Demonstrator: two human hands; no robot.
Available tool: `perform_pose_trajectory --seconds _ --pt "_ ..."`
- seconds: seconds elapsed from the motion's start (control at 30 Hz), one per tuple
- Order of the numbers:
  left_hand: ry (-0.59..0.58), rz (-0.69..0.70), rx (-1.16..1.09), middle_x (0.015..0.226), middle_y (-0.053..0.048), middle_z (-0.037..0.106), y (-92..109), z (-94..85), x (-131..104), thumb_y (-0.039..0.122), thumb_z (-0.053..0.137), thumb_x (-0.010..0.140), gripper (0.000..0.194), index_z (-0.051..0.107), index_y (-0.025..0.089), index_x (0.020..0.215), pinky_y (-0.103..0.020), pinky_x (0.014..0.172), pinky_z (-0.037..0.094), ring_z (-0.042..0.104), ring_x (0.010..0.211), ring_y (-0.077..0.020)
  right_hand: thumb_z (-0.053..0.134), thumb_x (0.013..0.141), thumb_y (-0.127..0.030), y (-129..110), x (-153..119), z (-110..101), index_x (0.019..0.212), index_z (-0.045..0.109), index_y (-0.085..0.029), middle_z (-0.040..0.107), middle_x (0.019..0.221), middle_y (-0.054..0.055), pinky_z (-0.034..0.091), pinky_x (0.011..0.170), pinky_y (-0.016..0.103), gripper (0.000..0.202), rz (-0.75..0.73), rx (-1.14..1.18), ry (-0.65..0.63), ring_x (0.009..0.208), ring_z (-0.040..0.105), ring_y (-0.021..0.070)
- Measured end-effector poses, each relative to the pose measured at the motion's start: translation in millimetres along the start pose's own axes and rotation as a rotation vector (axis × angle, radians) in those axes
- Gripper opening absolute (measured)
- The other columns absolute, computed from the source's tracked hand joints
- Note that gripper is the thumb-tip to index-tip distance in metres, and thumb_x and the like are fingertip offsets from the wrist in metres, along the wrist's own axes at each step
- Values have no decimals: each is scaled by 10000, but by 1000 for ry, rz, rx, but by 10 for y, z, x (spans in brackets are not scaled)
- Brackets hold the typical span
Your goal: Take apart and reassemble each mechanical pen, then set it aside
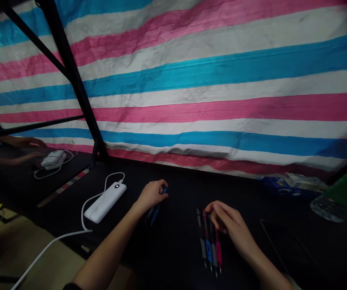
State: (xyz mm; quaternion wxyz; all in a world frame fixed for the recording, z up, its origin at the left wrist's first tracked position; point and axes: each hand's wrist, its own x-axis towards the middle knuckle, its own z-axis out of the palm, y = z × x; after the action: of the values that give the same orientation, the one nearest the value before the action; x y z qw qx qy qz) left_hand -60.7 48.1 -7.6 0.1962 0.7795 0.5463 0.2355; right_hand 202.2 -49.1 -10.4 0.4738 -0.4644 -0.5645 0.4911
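Note:
My left hand (151,195) is closed in a pinch, thumb and forefinger around the top of a blue pen (154,216). A darker pen (149,213) lies beside it, partly under the hand. To the right, my right hand (228,222) has its fingers bent together over the upper ends of several pens lying side by side, tips towards me. Among these are a pen with a grey grip (202,248), one with a blue grip (208,251) and one with a pink grip (219,251). The fingertips touch the row; which pen they grip is partly hidden.
A white power bank (106,202) with a white cable (52,243) lies left on the black table (179,257). At right are a dark flat tablet-like object (288,245), a blue packet (277,187) and a clear-and-green plastic item (339,197). Another person's hand (25,141) is far left, beyond the black frame (79,92).

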Motion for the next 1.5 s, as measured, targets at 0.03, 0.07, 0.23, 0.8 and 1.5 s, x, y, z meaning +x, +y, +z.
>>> perform_pose_trajectory --seconds 0.03,0.07,0.23,0.8,1.5 --pt "-1 -2 33 712 11 609 -1 -1 -6 218 708 685 277 681 217 961 -259 636 400 593 687 -181 508 874 -595 -5 1 1 820 643 -175 426 501 -45 220 450 239 445 0 2 4 447 325 101" --pt "-2 -5 61 742 -2 613 -4 -4 -11 217 708 688 279 683 215 966 -267 653 407 598 713 -192 512 871 -595 -10 2 2 819 643 -174 431 502 -44 218 450 237 444 -3 4 10 448 325 100" --pt "27 -2 149 952 -75 597 66 39 -48 192 685 728 369 652 193 1096 -333 778 438 592 874 -240 520 864 -592 -8 15 -16 810 638 -171 425 491 -50 204 440 229 441 -26 47 73 441 317 96" --pt "-212 933 288 1008 -29 609 635 467 -363 120 509 912 154 607 218 978 -320 869 365 510 987 -190 535 851 -567 35 70 -76 786 607 -162 429 481 -61 196 410 208 417 -32 177 193 417 306 78" --pt "-167 496 530 838 -60 674 800 428 -419 214 363 961 196 545 173 901 -292 569 417 646 702 -218 440 889 -22 -27 -65 39 879 547 -202 688 846 16 340 616 274 210 -320 -1218 -146 769 617 180"
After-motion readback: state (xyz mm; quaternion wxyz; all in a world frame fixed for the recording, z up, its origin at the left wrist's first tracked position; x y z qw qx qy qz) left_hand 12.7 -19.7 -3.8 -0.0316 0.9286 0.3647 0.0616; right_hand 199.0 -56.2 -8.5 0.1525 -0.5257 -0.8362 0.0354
